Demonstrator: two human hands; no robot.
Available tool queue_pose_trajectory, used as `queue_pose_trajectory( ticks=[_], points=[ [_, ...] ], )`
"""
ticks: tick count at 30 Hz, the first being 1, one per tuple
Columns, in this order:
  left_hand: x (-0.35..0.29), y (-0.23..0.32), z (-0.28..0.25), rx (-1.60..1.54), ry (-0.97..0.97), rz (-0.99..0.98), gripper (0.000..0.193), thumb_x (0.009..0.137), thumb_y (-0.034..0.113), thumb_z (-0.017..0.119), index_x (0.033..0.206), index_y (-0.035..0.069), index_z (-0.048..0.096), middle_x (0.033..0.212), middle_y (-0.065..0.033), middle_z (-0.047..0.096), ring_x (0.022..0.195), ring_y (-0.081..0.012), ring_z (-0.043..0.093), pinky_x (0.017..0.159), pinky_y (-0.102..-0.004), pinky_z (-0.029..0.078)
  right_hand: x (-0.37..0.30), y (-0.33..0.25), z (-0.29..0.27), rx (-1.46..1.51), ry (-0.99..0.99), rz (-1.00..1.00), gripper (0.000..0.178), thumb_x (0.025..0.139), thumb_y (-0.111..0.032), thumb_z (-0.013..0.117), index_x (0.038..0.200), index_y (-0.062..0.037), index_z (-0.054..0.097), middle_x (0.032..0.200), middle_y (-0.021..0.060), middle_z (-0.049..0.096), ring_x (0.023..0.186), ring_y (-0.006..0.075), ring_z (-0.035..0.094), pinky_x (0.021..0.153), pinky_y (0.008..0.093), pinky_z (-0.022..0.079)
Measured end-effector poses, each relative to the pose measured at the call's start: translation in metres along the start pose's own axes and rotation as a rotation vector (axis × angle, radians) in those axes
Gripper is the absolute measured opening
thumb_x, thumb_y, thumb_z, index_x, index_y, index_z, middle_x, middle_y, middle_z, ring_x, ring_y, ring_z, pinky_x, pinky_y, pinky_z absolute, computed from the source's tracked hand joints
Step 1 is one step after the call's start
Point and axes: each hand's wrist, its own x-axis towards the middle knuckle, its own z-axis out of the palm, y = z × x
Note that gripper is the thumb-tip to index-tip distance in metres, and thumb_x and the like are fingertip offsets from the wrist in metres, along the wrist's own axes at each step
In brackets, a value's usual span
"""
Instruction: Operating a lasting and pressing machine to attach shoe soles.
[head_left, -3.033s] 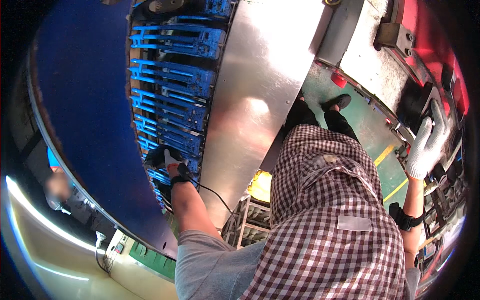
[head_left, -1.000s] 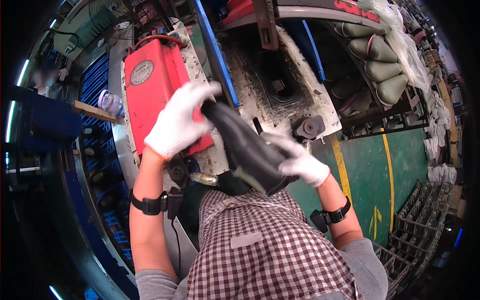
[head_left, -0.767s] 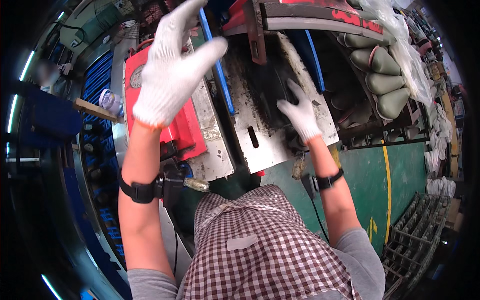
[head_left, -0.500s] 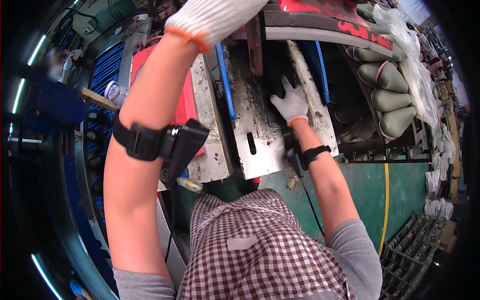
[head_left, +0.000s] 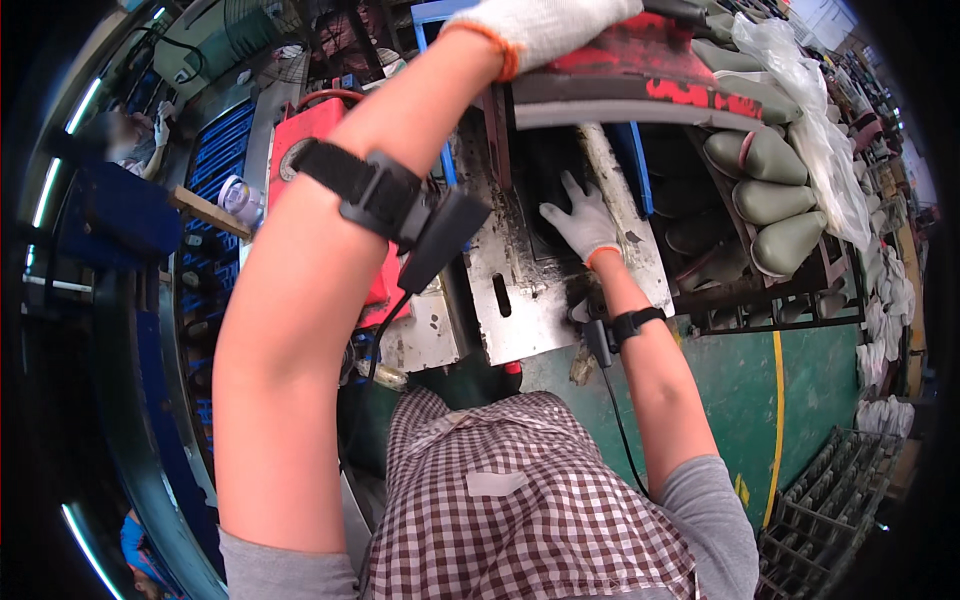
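Right hand (head_left: 583, 218) low on the metal plate (head_left: 535, 330), left hand (head_left: 560, 35) up at the red frame (head_left: 640, 65).
Gloved right fingers spread wide, palm down over a black piece (head_left: 546, 178) in the plate's dark middle, its outline too dim to read; left fingers near a black handle (head_left: 678, 12) above the frame, cannot tell whether closed on it. My judgement: steady the piece with light, even palm pressure, and clear the right fingers from beneath the frame before any left-hand pull.
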Motion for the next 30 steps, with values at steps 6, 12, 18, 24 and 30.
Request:
queue_pose_trajectory(
  ticks=[6,12,18,24,30],
  points=[
    [-0.061,-0.006,0.053,0.285,0.095,0.071,0.038,0.089,0.023,0.072,0.124,0.008,0.067,0.119,-0.0150,0.068,0.118,-0.0361,0.062,0.106,-0.0450,0.048,-0.079,0.041,-0.043,0.495,0.391,0.141,0.051,0.098,-0.029,0.066,0.137,0.0039,0.063,0.132,0.0253,0.065,0.128,0.0363,0.059,0.113,0.0429,0.042],
    [-0.138,-0.022,0.118,0.318,0.146,0.293,0.033,0.072,0.020,0.079,0.100,0.010,0.065,0.092,-0.0111,0.061,0.096,-0.0340,0.060,0.084,-0.0473,0.046,-0.227,0.107,0.005,0.937,0.239,0.748,0.025,0.107,-0.034,0.059,0.107,-0.0096,0.067,0.107,0.0045,0.068,0.089,0.0161,0.065,0.075,0.0294,0.053],
    [-0.197,-0.058,0.170,0.442,0.063,0.332,0.031,0.068,0.028,0.071,0.091,0.013,0.057,0.081,-0.0059,0.055,0.094,-0.0308,0.059,0.081,-0.0518,0.048,-0.272,0.049,-0.018,1.821,-0.471,0.777,0.057,0.106,-0.061,0.050,0.143,-0.0178,0.052,0.121,0.0150,0.070,0.097,0.0280,0.074,0.069,0.0366,0.063],
    [-0.222,-0.083,0.194,0.418,0.114,0.398,0.037,0.064,0.029,0.067,0.094,0.011,0.058,0.081,-0.0058,0.053,0.095,-0.0316,0.061,0.084,-0.0533,0.051,-0.272,0.066,-0.036,1.849,-0.448,1.011,0.051,0.101,-0.065,0.056,0.127,-0.0214,0.062,0.076,0.0035,0.067,0.050,0.0189,0.053,0.045,0.0324,0.043],
    [-0.223,-0.083,0.191,0.436,0.117,0.374,0.040,0.061,0.028,0.071,0.096,0.011,0.057,0.085,-0.0054,0.054,0.101,-0.0318,0.060,0.091,-0.0531,0.050,-0.223,0.107,-0.054,1.911,0.143,0.998,0.046,0.098,-0.065,0.062,0.102,-0.0192,0.066,0.082,-0.0035,0.069,0.063,0.0151,0.063,0.054,0.0293,0.049]
  ],
)
